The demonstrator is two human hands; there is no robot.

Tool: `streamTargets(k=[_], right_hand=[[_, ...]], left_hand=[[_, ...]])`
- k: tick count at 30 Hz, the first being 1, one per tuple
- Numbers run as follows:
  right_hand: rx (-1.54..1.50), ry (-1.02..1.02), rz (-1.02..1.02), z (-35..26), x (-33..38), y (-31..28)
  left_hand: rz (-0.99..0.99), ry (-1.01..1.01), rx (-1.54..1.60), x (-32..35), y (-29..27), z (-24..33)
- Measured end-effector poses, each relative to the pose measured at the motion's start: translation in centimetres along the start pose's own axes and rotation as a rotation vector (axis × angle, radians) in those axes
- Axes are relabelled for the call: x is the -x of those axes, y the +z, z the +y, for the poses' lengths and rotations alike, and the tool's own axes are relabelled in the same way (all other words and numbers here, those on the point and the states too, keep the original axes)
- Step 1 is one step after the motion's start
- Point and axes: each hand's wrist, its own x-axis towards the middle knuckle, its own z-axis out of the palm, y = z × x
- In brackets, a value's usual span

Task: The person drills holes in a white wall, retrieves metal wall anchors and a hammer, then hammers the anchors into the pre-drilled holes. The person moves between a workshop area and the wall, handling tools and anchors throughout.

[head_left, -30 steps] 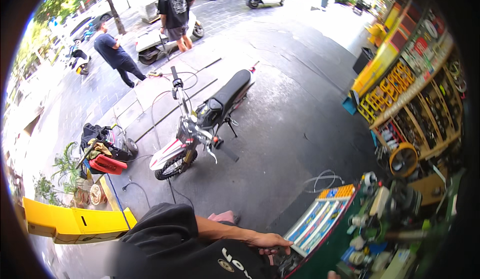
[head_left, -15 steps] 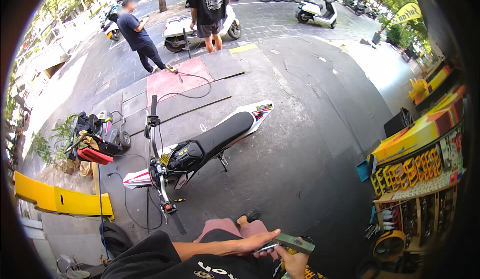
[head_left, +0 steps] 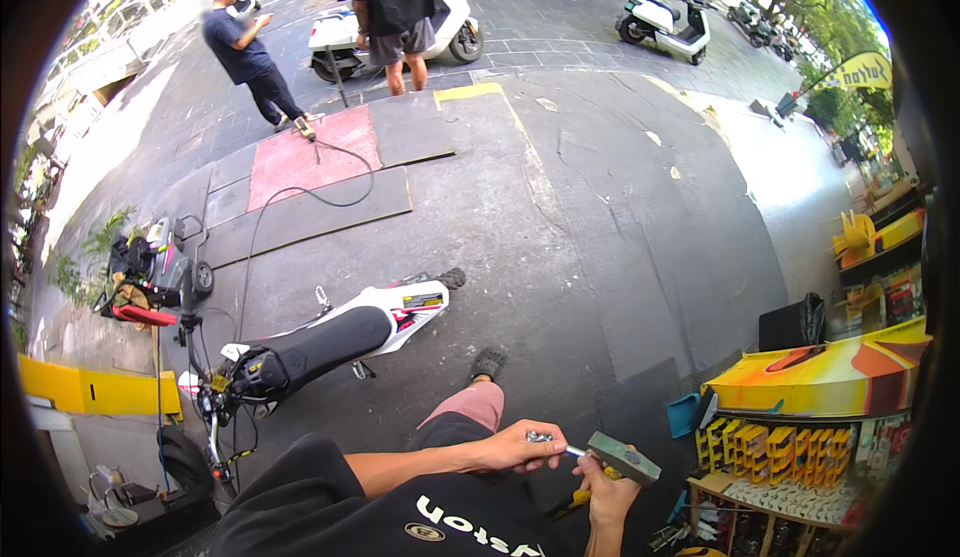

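Note:
My left hand reaches in from the lower left and pinches a small silvery metal part with a thin pin pointing right. My right hand comes up from the bottom edge, just right of the left one. It grips a grey rectangular metal block that looks like a hammer head, and a yellow-handled tool shows under the fingers. The pin's tip almost touches the block. My knee in pink shorts is right behind the hands.
A white and black motorbike stands on the asphalt to the left. Shelves of yellow bins and a black bin are on the right, a yellow barrier at far left. Two people stand by a white scooter near a red mat.
The view has swung from the shelves toward the street. My left hand left the tray at the shelf, and both hands now meet in front of me with the metal part and the block.

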Motion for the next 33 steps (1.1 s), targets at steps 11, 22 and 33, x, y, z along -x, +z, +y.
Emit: streamTargets(k=[11, 22, 33], right_hand=[[0.331, -0.491, 0.042, -8.1, -31.9, -7.7], [0.016, -0.121, -0.036, -17.8, -69.8, -21.8], [-0.115, 0.029, -0.053, -25.3, -109.5, -41.3]], left_hand=[[0.094, -0.227, 0.599, -34.8, 1.4, 19.6], [0.097, -0.405, 0.057, -68.7, 1.2, 38.5], [-0.258, -0.381, 0.176, -111.9, 1.6, 56.1]])
